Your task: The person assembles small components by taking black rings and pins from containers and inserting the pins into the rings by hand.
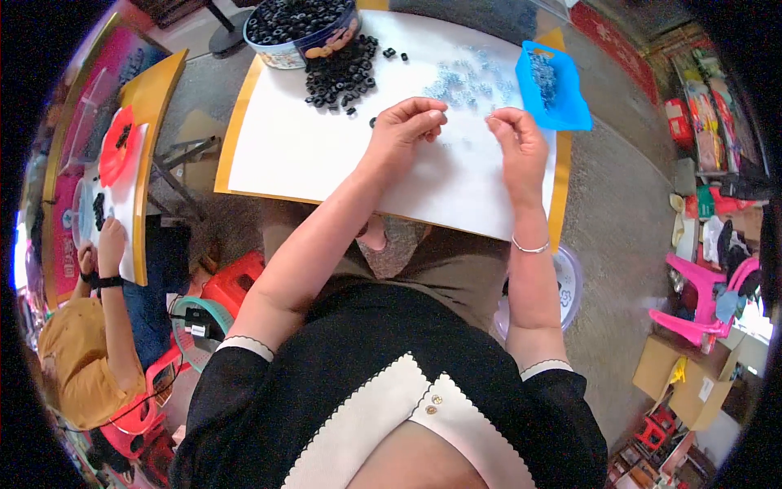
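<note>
My left hand (405, 130) is held above the white tabletop sheet, with its fingers curled and the thumb pressed to them. Whatever lies between those fingers is too small or hidden to name. A short way to the right, my right hand (520, 140) makes a pinch with thumb and forefinger; a tiny pale bit may show at its tips. The hands are apart. Just beyond them lie scattered small clear bluish pieces (468, 80). Left of these is a pile of small black ring-shaped pieces (338, 77), with a few strays near my left hand.
A round tub (281, 57) full of black pieces stands at the table's far left. At the far right sits a blue plastic tray (574, 114) holding more bluish pieces. Another person (90, 350) works at a side table on the left. A pink stool (696, 297) stands right.
</note>
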`<state>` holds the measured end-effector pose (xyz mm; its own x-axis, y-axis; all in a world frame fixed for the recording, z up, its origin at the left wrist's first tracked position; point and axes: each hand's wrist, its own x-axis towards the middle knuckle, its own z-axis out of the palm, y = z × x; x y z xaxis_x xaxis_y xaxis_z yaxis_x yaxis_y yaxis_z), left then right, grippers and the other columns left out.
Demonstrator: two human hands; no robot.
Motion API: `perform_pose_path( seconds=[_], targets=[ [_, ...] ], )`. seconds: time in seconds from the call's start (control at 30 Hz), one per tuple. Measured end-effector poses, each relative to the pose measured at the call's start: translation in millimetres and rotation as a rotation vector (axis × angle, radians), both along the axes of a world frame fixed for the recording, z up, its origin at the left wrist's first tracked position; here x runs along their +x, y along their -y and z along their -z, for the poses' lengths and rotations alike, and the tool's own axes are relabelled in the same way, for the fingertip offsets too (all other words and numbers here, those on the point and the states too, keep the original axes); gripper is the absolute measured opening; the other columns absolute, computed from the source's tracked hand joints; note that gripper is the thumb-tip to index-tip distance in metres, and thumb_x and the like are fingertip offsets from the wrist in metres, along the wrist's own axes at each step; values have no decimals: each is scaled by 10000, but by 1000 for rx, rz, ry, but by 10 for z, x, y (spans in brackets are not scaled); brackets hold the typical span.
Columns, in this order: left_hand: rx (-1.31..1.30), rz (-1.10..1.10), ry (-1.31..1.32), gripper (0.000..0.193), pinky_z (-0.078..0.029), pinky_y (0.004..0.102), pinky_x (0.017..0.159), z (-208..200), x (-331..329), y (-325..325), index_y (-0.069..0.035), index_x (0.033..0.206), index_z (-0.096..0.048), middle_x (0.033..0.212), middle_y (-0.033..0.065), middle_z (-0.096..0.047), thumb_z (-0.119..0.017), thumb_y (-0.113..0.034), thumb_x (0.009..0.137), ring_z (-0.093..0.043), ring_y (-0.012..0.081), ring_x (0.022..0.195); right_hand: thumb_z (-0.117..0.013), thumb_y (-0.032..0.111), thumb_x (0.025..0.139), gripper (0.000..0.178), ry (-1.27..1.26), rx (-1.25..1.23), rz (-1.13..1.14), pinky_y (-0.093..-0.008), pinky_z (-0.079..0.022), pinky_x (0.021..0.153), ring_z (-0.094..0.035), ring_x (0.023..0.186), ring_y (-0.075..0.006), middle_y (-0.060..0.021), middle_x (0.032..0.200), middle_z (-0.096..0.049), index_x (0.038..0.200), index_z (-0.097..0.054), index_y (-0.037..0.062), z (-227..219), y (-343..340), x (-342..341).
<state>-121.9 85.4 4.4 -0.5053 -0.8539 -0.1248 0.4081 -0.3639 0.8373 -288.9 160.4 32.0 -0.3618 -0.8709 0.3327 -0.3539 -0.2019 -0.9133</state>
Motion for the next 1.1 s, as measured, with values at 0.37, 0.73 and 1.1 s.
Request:
perform_pose_path(
  seconds=[0.37,0.73,1.1],
  targets=[
    [-13,24,-76,128,-434,220,634,30,-4,11,-18,948,-626,810,40,-630,-643,-89,844,-541,88,690,-626,129,810,122,-488,190,273,-362,-464,704,-595,778,-273,-134,807,-629,845,-627,12,144,-354,-366],
    [-51,66,-27,131,-444,221,649,-26,28,-9,-27,954,-627,833,42,-637,-648,-89,841,-551,87,713,-593,105,846,137,-454,83,290,-284,-453,704,-593,795,-176,-89,835,-630,916,-653,4,311,-370,-436],
    [-155,228,-50,156,-478,244,674,28,46,-27,-23,950,-620,855,36,-644,-678,-96,825,-587,106,748,-512,245,925,282,-247,207,44,-377,-455,625,-583,657,-295,-150,719,-596,788,-591,11,-167,-176,366]
  ],
)
